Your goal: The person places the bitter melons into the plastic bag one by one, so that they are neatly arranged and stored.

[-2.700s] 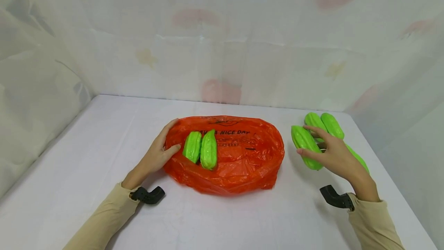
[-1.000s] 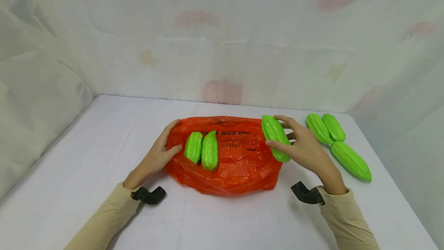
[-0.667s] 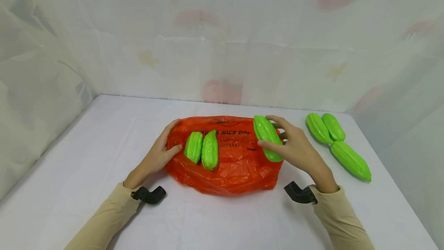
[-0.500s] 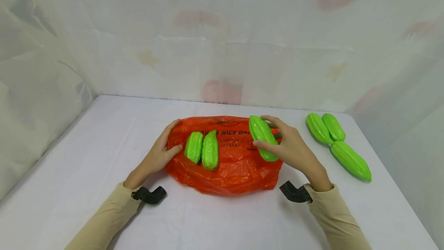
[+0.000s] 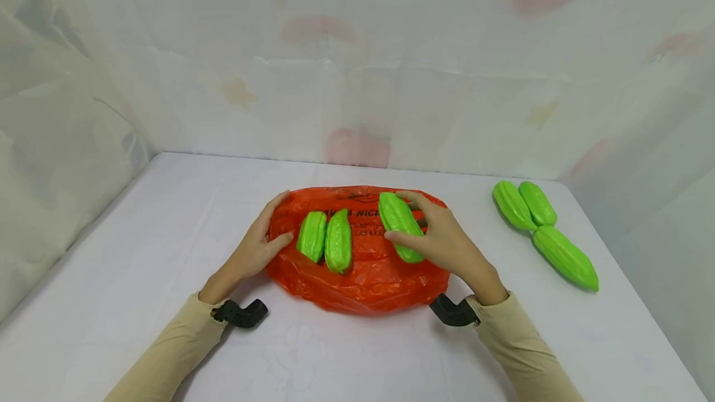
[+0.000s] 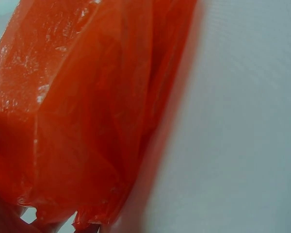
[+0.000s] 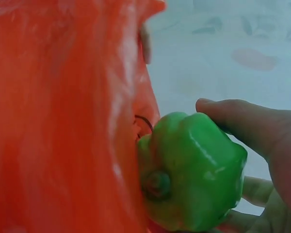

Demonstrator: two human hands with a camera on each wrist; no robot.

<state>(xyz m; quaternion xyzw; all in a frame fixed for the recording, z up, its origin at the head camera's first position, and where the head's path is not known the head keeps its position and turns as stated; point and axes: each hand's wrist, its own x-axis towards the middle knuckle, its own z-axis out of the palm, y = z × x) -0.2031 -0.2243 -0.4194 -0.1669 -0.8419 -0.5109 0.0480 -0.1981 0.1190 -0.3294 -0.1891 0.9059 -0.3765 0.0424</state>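
Two green gourds (image 5: pixel 337 244) lay inside the red bag (image 5: pixel 363 296), its rim held by the left hand (image 5: pixel 254 250). The right hand (image 5: pixel 447 241) gripped a third gourd (image 5: pixel 399 225) at the opening; three outer gourds (image 5: pixel 565 258) were left on the table (image 5: pixel 145 265).

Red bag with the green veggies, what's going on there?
A person's left hand holds the left rim of an open red bag. Their right hand grips a green vegetable at the bag's opening; I can't tell if it touches the bag. Two vegetables lie side by side inside, and three others lie on the white table over on the right.
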